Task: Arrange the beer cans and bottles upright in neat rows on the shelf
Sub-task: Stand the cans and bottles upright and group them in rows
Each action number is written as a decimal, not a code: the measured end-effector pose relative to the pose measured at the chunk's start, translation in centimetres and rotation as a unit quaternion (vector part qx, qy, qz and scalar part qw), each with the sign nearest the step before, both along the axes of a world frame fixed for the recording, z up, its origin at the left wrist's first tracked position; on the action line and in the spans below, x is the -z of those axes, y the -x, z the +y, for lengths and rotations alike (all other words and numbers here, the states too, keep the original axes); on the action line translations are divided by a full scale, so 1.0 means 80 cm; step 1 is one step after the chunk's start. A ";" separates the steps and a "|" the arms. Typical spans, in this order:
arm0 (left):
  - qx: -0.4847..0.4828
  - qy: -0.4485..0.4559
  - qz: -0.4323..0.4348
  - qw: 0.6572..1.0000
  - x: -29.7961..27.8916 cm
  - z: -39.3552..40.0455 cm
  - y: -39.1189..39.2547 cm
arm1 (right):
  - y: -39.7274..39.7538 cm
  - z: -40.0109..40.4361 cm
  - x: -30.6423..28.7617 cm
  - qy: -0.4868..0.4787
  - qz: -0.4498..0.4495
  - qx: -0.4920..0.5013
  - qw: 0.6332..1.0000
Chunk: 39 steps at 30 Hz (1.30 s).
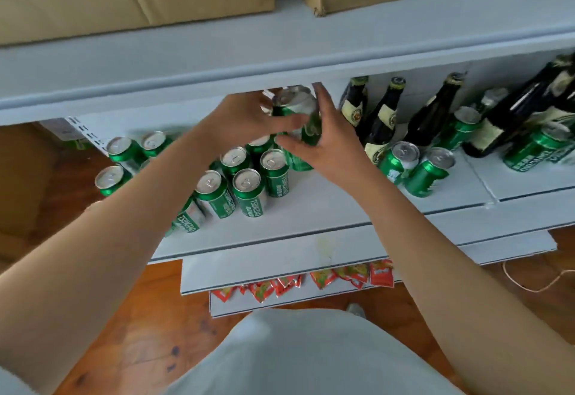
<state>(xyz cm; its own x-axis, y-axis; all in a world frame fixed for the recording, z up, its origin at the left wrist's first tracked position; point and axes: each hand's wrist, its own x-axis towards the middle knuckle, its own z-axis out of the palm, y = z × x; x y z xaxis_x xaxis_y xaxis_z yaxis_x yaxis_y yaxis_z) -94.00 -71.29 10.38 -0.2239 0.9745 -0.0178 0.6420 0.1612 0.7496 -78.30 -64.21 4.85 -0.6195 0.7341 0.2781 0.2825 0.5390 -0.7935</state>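
Blurred fingers point(289, 124) hide the raised can point(295, 105) (label unreadable).

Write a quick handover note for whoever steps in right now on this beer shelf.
Left hand and right hand both grip one green can, lifted at the shelf's back.
Done: cluster of upright cans at centre-left.
Left: set the held can down; align the loose cans on the right; straighten the leaning bottles.
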 end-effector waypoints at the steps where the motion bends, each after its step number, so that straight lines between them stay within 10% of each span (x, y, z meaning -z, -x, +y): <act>1: 0.028 -0.018 -0.026 0.999 0.003 0.009 -0.022 | -0.019 0.001 -0.001 0.016 0.003 0.020 1.000; 7: 0.034 -0.039 -0.089 0.995 0.071 0.074 -0.129 | -0.182 0.021 0.046 0.085 -0.010 0.218 0.972; 14: -0.008 -0.096 0.161 0.982 0.170 0.099 -0.251 | -0.327 0.094 0.110 0.045 -0.061 0.345 0.935; 26: 0.016 -0.031 0.370 0.928 0.206 0.189 -0.372 | -0.365 0.235 0.137 0.149 -0.176 0.025 0.973; 32: -0.001 -0.023 0.384 0.923 0.207 0.191 -0.399 | -0.367 0.291 0.066 -0.136 -0.251 0.020 0.958; 39: -0.042 -0.078 0.333 0.939 0.185 0.185 -0.414 | -0.281 0.347 0.077 -0.198 -0.528 0.004 0.826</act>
